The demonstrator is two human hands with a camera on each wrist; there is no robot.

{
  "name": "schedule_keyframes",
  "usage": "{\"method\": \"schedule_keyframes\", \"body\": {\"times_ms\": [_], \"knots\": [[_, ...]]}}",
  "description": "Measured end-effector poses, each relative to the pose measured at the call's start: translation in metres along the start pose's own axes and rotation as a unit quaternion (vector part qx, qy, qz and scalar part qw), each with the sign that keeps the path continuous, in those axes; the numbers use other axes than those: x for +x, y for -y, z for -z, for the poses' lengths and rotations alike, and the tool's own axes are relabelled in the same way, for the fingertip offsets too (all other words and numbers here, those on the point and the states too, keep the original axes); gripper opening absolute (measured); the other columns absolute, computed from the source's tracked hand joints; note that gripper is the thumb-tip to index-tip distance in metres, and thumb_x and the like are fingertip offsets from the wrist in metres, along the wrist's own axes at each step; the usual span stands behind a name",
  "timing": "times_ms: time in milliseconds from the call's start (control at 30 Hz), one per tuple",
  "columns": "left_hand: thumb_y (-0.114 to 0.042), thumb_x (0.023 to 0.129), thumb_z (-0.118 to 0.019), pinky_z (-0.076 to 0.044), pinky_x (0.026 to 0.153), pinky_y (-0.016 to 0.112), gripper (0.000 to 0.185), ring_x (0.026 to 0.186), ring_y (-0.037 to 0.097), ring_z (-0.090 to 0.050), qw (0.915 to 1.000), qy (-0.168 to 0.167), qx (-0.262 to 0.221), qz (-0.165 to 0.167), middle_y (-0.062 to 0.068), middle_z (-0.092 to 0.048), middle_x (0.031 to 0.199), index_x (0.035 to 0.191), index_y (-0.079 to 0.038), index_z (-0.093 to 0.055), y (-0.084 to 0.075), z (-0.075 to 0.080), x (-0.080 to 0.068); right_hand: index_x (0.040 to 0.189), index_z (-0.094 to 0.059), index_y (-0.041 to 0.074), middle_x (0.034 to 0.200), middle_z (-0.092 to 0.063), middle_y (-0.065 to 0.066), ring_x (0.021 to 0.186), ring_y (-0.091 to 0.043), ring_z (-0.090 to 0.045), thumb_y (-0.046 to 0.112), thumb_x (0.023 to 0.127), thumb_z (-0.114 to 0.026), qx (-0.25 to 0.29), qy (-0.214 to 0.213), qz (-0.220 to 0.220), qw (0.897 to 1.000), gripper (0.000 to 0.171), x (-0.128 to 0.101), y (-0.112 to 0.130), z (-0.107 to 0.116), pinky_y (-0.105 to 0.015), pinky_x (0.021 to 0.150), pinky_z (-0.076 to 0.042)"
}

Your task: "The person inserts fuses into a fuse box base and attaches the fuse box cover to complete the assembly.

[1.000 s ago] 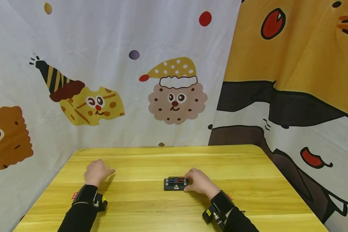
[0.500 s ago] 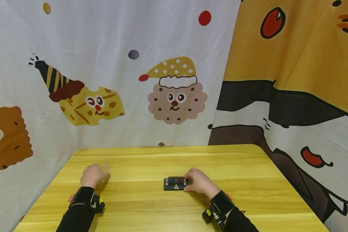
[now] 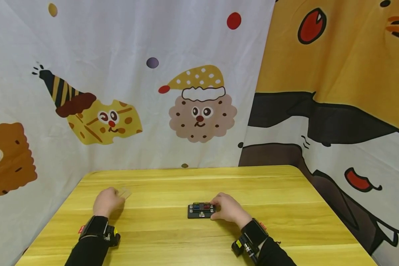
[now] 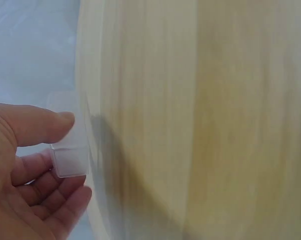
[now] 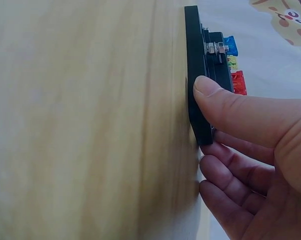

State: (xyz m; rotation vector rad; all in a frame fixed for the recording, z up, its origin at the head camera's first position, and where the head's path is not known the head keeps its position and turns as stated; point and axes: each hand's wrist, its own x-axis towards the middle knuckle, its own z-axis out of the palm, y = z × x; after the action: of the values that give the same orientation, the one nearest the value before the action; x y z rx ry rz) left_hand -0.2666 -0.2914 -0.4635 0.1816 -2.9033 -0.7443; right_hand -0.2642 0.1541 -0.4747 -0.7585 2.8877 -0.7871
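Observation:
In the head view my left hand (image 3: 107, 201) is over the left part of the table, holding a clear plastic cover (image 3: 124, 193). The left wrist view shows that cover as a small see-through box shape (image 4: 70, 161), pinched between thumb and fingers. A black fuse block (image 3: 199, 211) lies on the table near the middle. My right hand (image 3: 230, 209) grips its right end, thumb on the near side and fingers at the far side. Blue, yellow and red blade fuses (image 5: 238, 82) and metal screw terminals (image 5: 215, 48) sit on top of the block.
The yellow wood-grain table (image 3: 173, 240) carries the block and lies beneath both hands. Behind and beside it hang printed cloths (image 3: 146, 33) with cartoon figures. Each wrist wears a black strap (image 3: 94, 225) with a small camera.
My left hand has shifted a little left and nearer to me, and the clear cover in its fingers has turned and shows more plainly. The right hand and fuse block have stayed in place.

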Motion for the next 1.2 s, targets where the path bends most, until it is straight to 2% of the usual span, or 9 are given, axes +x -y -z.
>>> {"method": "schedule_keyframes", "body": {"times_ms": [200, 333, 500, 633, 800, 1033, 1200], "knots": [[-0.013, 0.082, -0.069, -0.047, 0.073, 0.051, 0.036, 0.074, 0.031, -0.058, 0.999, -0.003, -0.016, -0.041, 0.021, -0.065, 0.087, 0.105, 0.014, -0.063, -0.012, -0.007, 0.002, 0.113, -0.071, 0.005, 0.102, -0.059, 0.0, 0.094, -0.022, -0.059, 0.023, 0.075, -0.088, -0.002, -0.003, 0.001, 1.0, 0.045, 0.0, -0.001, -0.001, -0.042, 0.086, -0.049], [-0.012, 0.082, -0.072, -0.048, 0.07, 0.047, 0.036, 0.071, 0.028, -0.058, 0.9975, 0.006, -0.016, -0.068, 0.017, -0.065, 0.085, 0.105, 0.014, -0.064, -0.025, -0.012, 0.002, 0.113, -0.071, 0.006, 0.101, -0.059, 0.001, 0.093, -0.021, -0.059, 0.024, 0.075, -0.088, -0.002, -0.003, 0.004, 1.0, 0.045, 0.0, -0.002, -0.003, -0.041, 0.086, -0.049], [-0.011, 0.081, -0.077, -0.049, 0.073, 0.046, 0.036, 0.075, 0.026, -0.058, 0.9942, 0.012, -0.027, -0.104, 0.014, -0.066, 0.086, 0.105, 0.012, -0.065, -0.044, -0.017, 0.0, 0.112, -0.071, 0.006, 0.1, -0.058, 0.001, 0.092, -0.02, -0.059, 0.023, 0.075, -0.088, -0.004, -0.006, 0.005, 1.0, 0.045, 0.0, -0.004, -0.004, -0.04, 0.086, -0.049], [-0.01, 0.081, -0.078, -0.046, 0.073, 0.045, 0.031, 0.074, 0.024, -0.053, 0.9905, 0.015, -0.044, -0.13, 0.01, -0.062, 0.085, 0.103, 0.008, -0.067, -0.06, -0.021, -0.003, 0.113, -0.071, 0.006, 0.101, -0.059, 0.001, 0.091, -0.02, -0.058, 0.023, 0.075, -0.088, -0.004, -0.007, 0.005, 1.0, 0.045, 0.0, -0.003, -0.003, -0.04, 0.085, -0.049], [-0.009, 0.08, -0.079, -0.047, 0.076, 0.046, 0.031, 0.079, 0.024, -0.056, 0.9854, 0.016, -0.057, -0.16, 0.011, -0.066, 0.091, 0.106, 0.007, -0.069, -0.077, -0.027, -0.006, 0.112, -0.071, 0.006, 0.1, -0.059, 0.001, 0.089, -0.02, -0.057, 0.022, 0.075, -0.088, -0.003, -0.006, 0.007, 1.0, 0.044, -0.001, -0.002, -0.002, -0.039, 0.083, -0.049], [-0.009, 0.077, -0.082, -0.049, 0.078, 0.045, 0.03, 0.082, 0.027, -0.06, 0.9811, 0.018, -0.065, -0.181, 0.011, -0.068, 0.092, 0.103, 0.003, -0.071, -0.097, -0.035, -0.009, 0.113, -0.071, 0.006, 0.101, -0.059, 0.0, 0.09, -0.02, -0.057, 0.023, 0.076, -0.088, -0.006, -0.007, 0.005, 1.0, 0.045, -0.001, -0.002, -0.001, -0.04, 0.084, -0.049], [-0.009, 0.078, -0.082, -0.049, 0.08, 0.043, 0.033, 0.087, 0.026, -0.061, 0.9761, 0.028, -0.087, -0.197, 0.009, -0.068, 0.097, 0.107, 0.001, -0.072, -0.113, -0.042, -0.014, 0.112, -0.071, 0.006, 0.101, -0.06, 0.0, 0.09, -0.02, -0.057, 0.023, 0.075, -0.088, -0.01, -0.009, 0.009, 1.0, 0.044, 0.0, -0.002, -0.001, -0.04, 0.084, -0.048]]}}
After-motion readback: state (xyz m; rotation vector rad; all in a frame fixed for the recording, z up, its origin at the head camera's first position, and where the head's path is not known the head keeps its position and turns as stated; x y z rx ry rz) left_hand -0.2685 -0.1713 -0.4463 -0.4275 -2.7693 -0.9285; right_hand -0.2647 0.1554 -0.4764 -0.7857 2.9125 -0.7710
